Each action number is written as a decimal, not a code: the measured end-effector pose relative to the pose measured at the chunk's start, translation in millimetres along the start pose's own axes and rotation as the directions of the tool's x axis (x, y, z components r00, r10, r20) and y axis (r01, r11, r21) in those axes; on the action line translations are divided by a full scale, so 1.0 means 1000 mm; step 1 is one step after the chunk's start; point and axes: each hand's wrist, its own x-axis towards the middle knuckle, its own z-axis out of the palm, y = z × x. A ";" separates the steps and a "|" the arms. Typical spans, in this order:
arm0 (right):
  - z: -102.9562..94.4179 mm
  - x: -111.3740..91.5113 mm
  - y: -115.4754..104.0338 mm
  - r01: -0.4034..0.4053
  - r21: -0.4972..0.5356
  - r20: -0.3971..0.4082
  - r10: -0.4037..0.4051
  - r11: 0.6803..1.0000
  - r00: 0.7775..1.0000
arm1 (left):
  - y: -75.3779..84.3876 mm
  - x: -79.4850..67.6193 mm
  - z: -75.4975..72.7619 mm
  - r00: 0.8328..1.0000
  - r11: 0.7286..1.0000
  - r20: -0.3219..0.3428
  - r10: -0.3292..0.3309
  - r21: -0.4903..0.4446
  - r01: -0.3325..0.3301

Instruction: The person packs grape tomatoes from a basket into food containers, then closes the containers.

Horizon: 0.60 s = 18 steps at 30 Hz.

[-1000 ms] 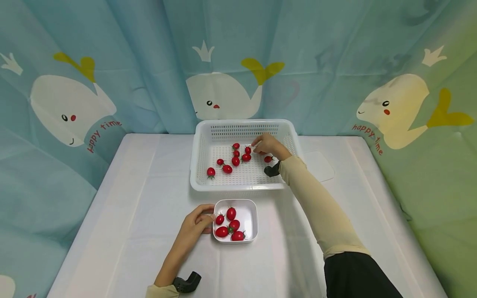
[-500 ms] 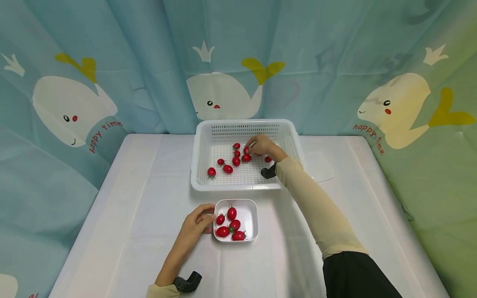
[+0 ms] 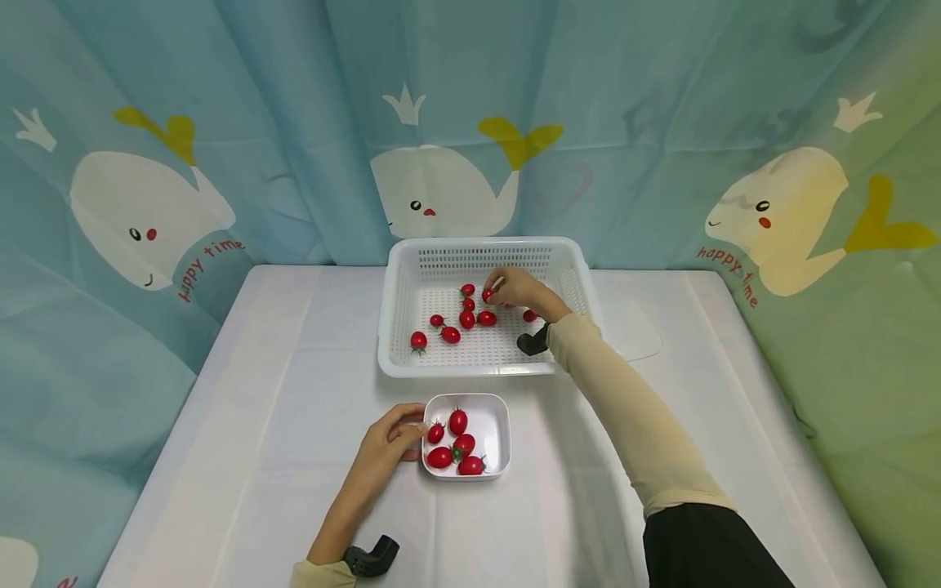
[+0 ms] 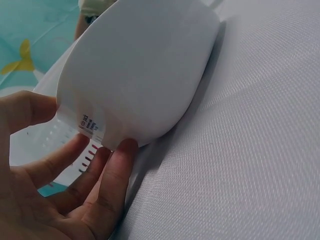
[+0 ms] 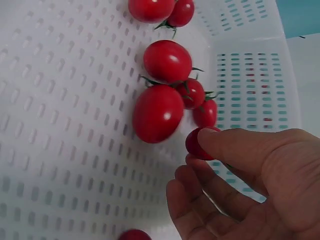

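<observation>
- Pinching a cherry tomato (image 3: pixel 487 295) between thumb and fingertip, the right hand (image 3: pixel 520 291) is inside the white basket (image 3: pixel 478 371), toward its far side. Other fingers curl below; probably a light two-digit grip because the thing's small and round.
- Can't really tell if that tomato is off the basket floor or just touching it.
- Left hand (image 3: pixel 388 438) is clamped on the near-left wall of the small white box (image 3: pixel 494 429), likely to stop it sliding around. Box sits on the desk (image 3: pixel 294 392) on the near side of the basket, so the two containers are close together, handy for both arms.
- Five tomatoes (image 3: pixel 439 457) lie in the box; more loose tomatoes (image 3: pixel 451 335) are scattered in the basket, mostly left of the right hand, one partly tucked by the wrist.
- Right wrist cam wins on the grip: thumb over the fruit, plus the green leafy tops on its neighbours. From the head view the fingers hide much of that.
- Left wrist cam shows dark printing (image 4: pixel 89 123) on the box's outer side, invisible from above, but none of the fruit inside it.
- Only the head view gets the flat see-through piece (image 3: pixel 632 327) right of the basket, and the whale curtain (image 3: pixel 441 192) behind.
</observation>
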 end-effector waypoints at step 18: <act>-0.025 -0.044 -0.024 0.077 0.075 -0.031 -0.075 0.994 0.997 | 0.003 -0.002 0.001 1.000 1.000 -0.008 0.001 0.001 -0.001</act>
